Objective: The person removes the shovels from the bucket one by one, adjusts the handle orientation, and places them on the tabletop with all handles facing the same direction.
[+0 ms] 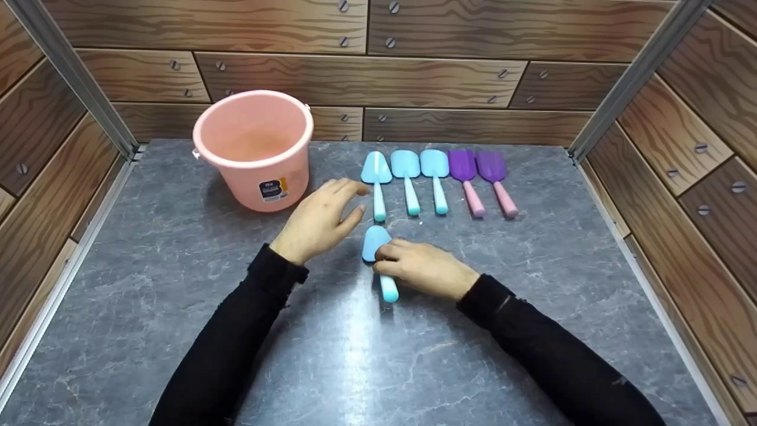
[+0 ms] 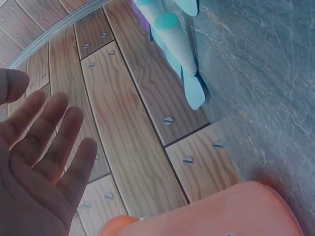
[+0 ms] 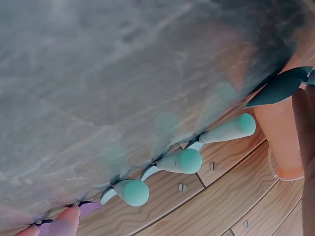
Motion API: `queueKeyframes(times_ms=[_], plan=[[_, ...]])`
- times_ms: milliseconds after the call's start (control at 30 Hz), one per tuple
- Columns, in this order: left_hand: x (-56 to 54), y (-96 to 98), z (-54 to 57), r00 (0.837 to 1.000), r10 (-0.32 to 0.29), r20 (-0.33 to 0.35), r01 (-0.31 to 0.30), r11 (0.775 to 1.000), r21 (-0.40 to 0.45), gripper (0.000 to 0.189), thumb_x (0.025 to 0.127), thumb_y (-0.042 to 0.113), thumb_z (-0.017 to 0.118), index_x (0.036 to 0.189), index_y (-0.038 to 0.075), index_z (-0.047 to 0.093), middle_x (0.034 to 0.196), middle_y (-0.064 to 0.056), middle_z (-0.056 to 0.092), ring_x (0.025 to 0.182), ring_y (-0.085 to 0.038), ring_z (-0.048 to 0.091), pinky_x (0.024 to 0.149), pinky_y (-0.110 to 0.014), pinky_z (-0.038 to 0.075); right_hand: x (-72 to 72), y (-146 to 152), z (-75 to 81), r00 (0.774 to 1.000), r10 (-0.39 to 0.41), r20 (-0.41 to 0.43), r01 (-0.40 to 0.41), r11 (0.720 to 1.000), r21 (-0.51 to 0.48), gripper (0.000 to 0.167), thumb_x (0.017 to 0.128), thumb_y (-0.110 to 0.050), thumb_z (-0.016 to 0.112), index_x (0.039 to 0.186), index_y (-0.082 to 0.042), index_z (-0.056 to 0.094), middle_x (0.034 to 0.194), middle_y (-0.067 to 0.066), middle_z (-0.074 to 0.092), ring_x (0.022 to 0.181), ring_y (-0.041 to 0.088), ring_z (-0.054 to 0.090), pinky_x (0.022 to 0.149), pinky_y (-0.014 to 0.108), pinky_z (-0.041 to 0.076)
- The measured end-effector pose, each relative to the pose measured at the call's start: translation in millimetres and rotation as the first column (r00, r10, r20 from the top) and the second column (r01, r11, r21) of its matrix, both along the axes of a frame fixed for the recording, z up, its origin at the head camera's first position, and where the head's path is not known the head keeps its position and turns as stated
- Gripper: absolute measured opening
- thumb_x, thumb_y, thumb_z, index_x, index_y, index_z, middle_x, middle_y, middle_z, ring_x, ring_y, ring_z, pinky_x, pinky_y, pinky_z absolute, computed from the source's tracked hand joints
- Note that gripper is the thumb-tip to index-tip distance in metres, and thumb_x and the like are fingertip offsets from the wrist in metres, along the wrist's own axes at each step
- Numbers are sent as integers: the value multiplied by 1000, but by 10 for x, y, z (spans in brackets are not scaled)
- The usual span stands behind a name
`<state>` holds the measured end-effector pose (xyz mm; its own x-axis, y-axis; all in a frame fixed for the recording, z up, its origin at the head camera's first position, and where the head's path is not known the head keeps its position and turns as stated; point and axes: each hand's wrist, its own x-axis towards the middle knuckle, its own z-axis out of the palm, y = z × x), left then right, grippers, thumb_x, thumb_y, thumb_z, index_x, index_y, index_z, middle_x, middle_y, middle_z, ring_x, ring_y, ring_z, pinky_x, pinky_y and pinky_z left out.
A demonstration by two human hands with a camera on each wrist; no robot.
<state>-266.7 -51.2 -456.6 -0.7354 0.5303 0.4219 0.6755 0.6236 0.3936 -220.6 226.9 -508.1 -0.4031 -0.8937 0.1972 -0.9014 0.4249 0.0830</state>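
My right hand pinches a blue toy shovel where its blade meets the pale turquoise handle. The blade points toward the back wall. In the right wrist view, that shovel's dark-looking blade shows at the right edge, close over the table. My left hand hovers palm down between the pink bucket and a pointed blue shovel, fingers extended and holding nothing. In the left wrist view, its relaxed fingers are spread apart.
Right of the pointed shovel, two square-bladed blue shovels and two purple shovels with pink handles continue the row, handles toward me. Beneath everything is a grey marbled table. Wood-patterned walls with metal edge strips enclose the back and sides.
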Motion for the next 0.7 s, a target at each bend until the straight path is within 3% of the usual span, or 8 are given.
queueKeyframes(times_ms=[300,700], plan=[[0,4,-4,1000,-10,10,10,1000,-19,36,119,27,68,151,11,72,148,-7,79,144,-31,73,126,-49,60,0,-28,1,994,-27,105,23,999,38,25,114,-9,76,134,-21,85,140,3,80,130,24,74,104,33,69],[-8,-37,71,999,-22,47,22,1000,-8,38,120,28,67,153,10,71,151,-9,77,146,-32,71,129,-50,58,24,-6,94,986,-48,158,41,998,44,34,111,-8,79,142,-20,83,145,5,79,134,24,76,111,36,69]])
